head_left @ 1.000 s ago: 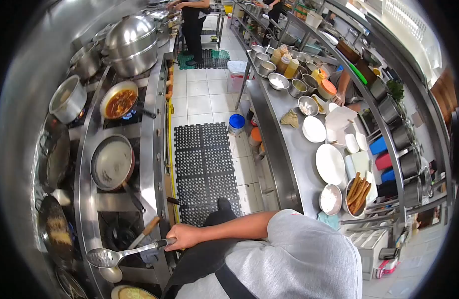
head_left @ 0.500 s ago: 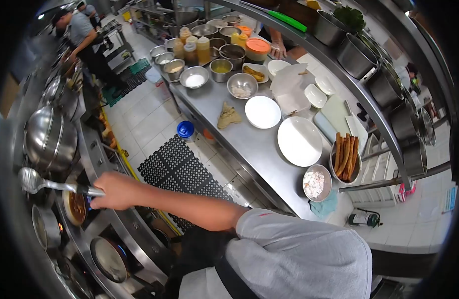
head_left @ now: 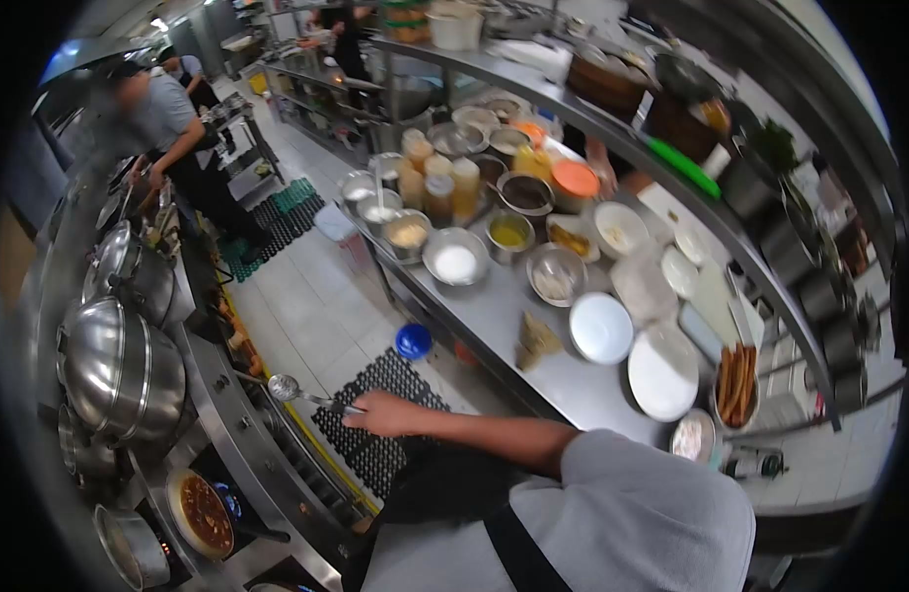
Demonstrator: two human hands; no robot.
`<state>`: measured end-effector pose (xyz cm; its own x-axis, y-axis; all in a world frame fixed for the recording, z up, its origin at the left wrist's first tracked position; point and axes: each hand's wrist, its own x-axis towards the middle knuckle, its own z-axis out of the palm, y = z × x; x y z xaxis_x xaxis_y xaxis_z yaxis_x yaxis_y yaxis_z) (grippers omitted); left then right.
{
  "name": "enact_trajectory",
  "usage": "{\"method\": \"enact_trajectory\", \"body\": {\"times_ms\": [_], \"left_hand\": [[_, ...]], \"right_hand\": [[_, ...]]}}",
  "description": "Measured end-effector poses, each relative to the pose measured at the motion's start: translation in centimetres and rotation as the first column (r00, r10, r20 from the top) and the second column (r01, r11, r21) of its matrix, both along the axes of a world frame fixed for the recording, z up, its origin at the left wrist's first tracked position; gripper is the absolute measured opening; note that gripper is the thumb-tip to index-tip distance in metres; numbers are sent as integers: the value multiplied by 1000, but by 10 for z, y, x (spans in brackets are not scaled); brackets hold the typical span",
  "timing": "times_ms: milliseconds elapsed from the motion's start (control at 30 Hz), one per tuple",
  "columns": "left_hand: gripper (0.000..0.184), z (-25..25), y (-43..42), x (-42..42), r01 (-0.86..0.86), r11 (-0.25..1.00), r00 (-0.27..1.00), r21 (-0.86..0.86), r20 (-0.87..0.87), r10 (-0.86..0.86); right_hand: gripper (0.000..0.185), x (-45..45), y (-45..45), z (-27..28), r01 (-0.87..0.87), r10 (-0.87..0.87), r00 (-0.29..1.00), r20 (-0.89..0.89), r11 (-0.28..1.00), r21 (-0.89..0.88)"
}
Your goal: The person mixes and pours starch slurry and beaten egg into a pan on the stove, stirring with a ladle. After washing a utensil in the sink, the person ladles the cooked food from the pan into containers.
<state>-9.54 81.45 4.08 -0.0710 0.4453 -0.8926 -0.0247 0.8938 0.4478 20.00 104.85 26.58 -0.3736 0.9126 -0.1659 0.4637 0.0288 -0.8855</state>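
Observation:
My right hand (head_left: 380, 412) is closed around the dark handle of a metal slotted spoon (head_left: 285, 388). The spoon points left, held in the air above the black floor mat (head_left: 380, 395), between the stove and the steel counter. Below and to the left, a pan of reddish-brown sauce with pieces in it (head_left: 203, 515) sits over a blue flame on the stove. Beside that pan is a metal pot (head_left: 129, 548). My left hand is out of view.
On the right, the steel counter (head_left: 444, 321) carries sauce bottles (head_left: 439, 192), bowls, a white plate (head_left: 663, 373) and a bowl of brown sticks (head_left: 737, 385). A shelf (head_left: 592, 104) runs above it. Large domed steel pots (head_left: 124, 370) stand left. A co-worker (head_left: 178, 133) stands farther back.
My right hand and the slotted spoon have moved away from the stove, over the aisle floor. The view has also turned, showing more of the far kitchen.

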Motion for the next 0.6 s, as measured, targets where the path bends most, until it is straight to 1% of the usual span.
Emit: {"method": "enact_trajectory", "body": {"times_ms": [100,200,300,333,367,400,433,500,533,600], "left_hand": [[27,-12,61,-19,-61,998,998,-14,3,61],[26,-20,106,-36,-113,993,994,-17,5,113],[24,-29,151,-47,-177,984,983,7,52,176],[24,-35,163,-50,-206,978,976,5,79,205],[24,-46,174,-55,-229,973,966,-7,123,228],[23,-29,194,-49,-238,971,971,-22,-28,237],[25,-41,201,-53,-262,964,965,36,-19,263],[27,-67,204,-64,-305,941,951,147,-7,309],[28,-53,221,-61,-286,953,956,98,-34,290],[28,-33,266,-49,-257,966,963,-12,-82,255]], "right_hand": [[31,16,46,14,-5,-7,985,-172,997,-71],[24,23,86,45,40,-197,890,-410,931,-362],[26,31,133,72,74,-336,706,-624,911,-406],[27,34,153,87,120,-326,712,-622,929,-349],[27,35,179,96,158,-387,623,-680,913,-376],[27,38,207,103,190,-444,522,-728,893,-408],[27,41,235,109,216,-495,412,-765,869,-446],[27,53,301,126,173,-516,254,-818,856,-487],[28,61,337,135,148,-524,168,-835,851,-504],[25,76,409,140,96,-553,62,-831,832,-547]]}}
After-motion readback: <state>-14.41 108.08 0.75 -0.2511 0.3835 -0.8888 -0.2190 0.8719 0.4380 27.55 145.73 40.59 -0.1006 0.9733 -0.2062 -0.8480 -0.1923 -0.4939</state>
